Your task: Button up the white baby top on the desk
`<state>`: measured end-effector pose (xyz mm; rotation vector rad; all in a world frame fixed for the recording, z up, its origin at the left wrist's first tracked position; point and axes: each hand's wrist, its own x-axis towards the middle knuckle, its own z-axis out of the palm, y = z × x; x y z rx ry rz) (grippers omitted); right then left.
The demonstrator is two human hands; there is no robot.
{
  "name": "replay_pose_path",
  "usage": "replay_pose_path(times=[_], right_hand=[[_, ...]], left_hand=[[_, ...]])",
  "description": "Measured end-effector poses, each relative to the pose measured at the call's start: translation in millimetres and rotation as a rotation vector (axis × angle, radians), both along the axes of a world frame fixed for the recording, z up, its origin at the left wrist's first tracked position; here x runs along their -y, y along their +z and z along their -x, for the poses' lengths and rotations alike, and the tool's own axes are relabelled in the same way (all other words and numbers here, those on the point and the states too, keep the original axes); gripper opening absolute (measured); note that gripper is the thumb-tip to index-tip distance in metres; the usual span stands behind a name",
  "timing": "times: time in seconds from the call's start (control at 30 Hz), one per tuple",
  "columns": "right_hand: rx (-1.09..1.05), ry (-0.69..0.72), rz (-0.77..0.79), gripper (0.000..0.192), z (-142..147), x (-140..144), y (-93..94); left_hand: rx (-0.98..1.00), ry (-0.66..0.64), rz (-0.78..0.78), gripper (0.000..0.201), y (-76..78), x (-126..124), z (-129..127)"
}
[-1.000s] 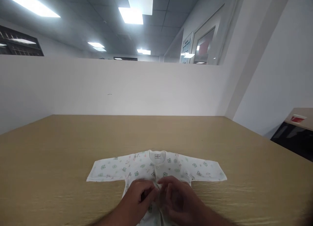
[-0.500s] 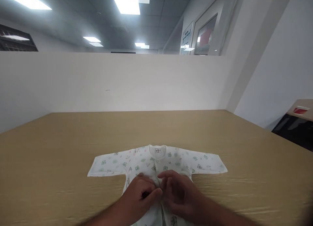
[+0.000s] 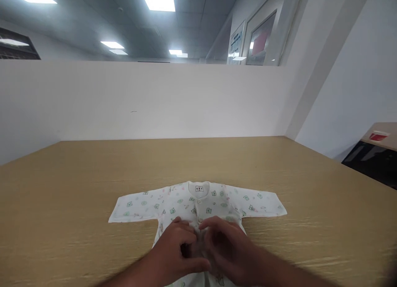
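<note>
A white baby garment (image 3: 198, 200) with small green and pink prints lies flat on the wooden table (image 3: 77, 204), sleeves spread left and right, collar away from me. My left hand (image 3: 178, 247) and my right hand (image 3: 228, 247) rest side by side on its chest, fingertips pinching the cloth along the front placket. The hands hide the lower part of the garment; the image there is blurred.
A white partition wall (image 3: 149, 99) runs along the table's far edge and a white wall (image 3: 350, 80) stands at the right. A second desk with a dark front (image 3: 372, 154) and a red-and-white item (image 3: 379, 135) sits at far right.
Both hands stay together on the garment's front, working the placket slightly lower toward me. The view has tilted a little, so the garment sits higher in the picture.
</note>
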<state>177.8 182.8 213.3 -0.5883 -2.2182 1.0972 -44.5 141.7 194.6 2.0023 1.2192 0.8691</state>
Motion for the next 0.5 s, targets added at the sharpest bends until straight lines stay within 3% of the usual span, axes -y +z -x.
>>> replay_pose_path(times=[0.1, 0.27, 0.37, 0.43, 0.5], right_hand=[[0.048, -0.043, -0.037, 0.069, -1.2, 0.9, 3.4], [0.047, 0.047, 0.0, 0.035, 0.0, 0.8, 6.4], [0.06, 0.004, -0.017, 0.031, 0.0, 2.9, 7.2], [0.08, -0.027, -0.014, 0.036, -0.4, 3.8, 6.8], [0.11, -0.088, 0.027, 0.056, -0.6, 3.3, 6.0]], left_hand=[[0.004, -0.001, 0.027, 0.078, 3.4, 1.6, 0.3], [-0.01, 0.044, 0.038, 0.073, -0.8, 1.8, 3.1], [-0.031, 0.034, 0.046, 0.071, -2.3, 1.6, 3.4], [-0.043, 0.009, 0.053, 0.073, 0.3, 2.4, 2.8], [-0.038, -0.025, 0.052, 0.075, 5.1, 3.7, 2.8]])
